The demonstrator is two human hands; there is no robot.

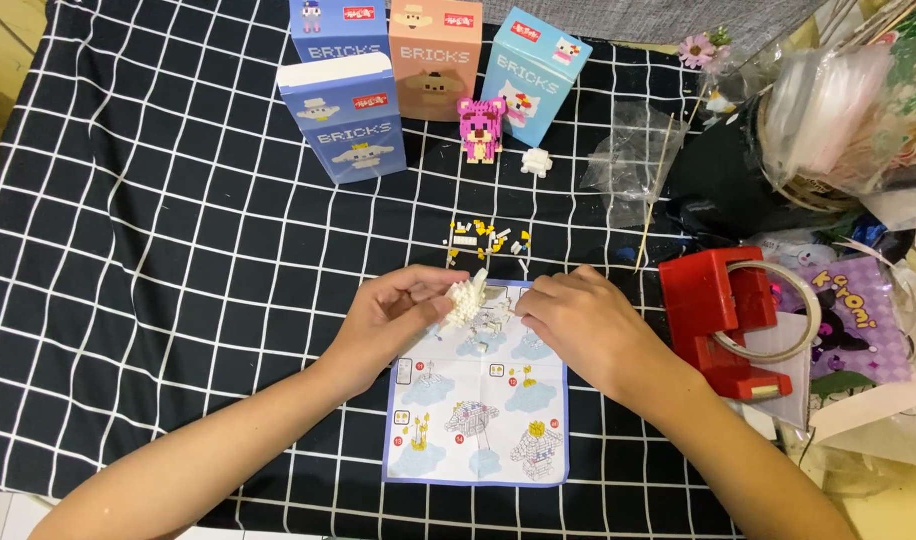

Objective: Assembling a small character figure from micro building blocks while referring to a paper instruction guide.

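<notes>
Head view, looking down on bench (128,250) covered with a black cloth in a white grid.

Left hand (398,310): fingers curled around a small white brick model (465,297), held just above the top edge of the instruction sheet (478,415). Model is partly built, knobbly surface, tilted toward the right hand.

Right hand (583,325): rests palm-down on the upper right corner of the sheet, fingers bent inward, fingertips close to the model. Cannot tell whether anything is pinched between them.

Instruction sheet: flat on the cloth between the two forearms, pale blue border, step pictures visible.

Loose bricks (486,236): small scatter of white and yellow pieces just beyond the hands.

Further back: four upright cartons (343,120), two blue, one peach, one light blue; a finished pink brick figure (480,128) in front of them; a small white brick lump (536,162) beside it.

Right of sheet: red tape dispenser (723,320) with a clear tape roll. Crumpled clear bags (633,160) lie near it, toward the rear.
</notes>
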